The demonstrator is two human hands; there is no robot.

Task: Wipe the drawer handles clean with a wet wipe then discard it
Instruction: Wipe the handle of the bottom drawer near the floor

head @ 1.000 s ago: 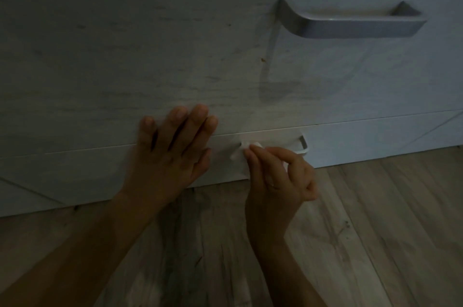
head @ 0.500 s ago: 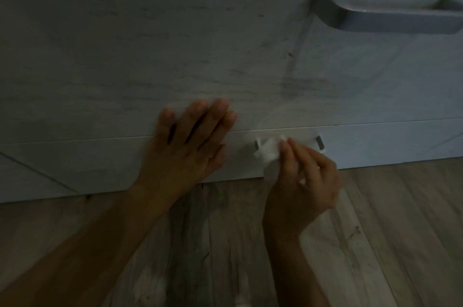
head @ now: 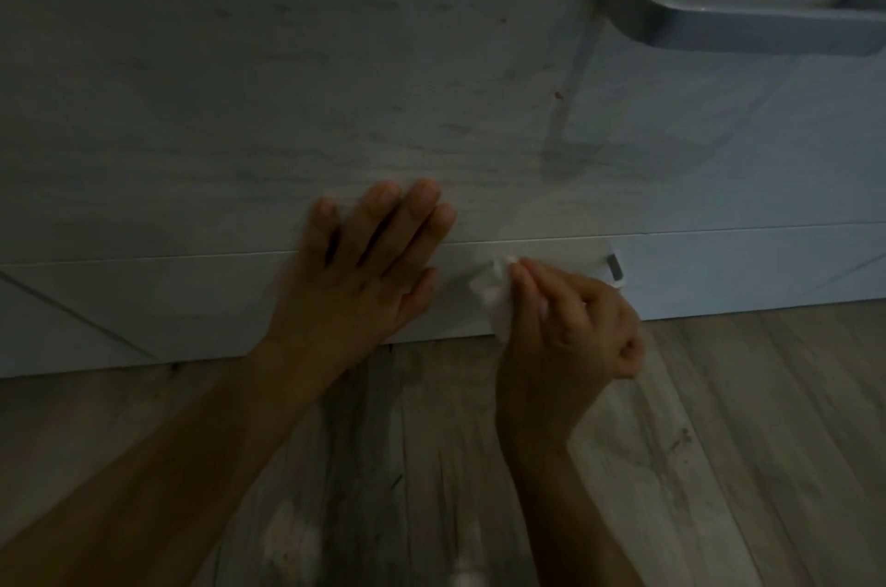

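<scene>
Before you a pale drawer (head: 239, 83) fills most of the view above a wood floor (head: 743, 442), with a narrow lower drawer (head: 743, 270) beneath it and a grey handle (head: 748, 30) at its upper right. Your left hand (head: 359, 279) lies flat across the seam between the two drawers, fingers straight and pressed to the fronts. Your right hand (head: 570, 337), fingers curled, pinches the white wipe (head: 496, 294) against the lower drawer, by the lower handle (head: 613, 267), of which only the right end shows beside your knuckles.
</scene>
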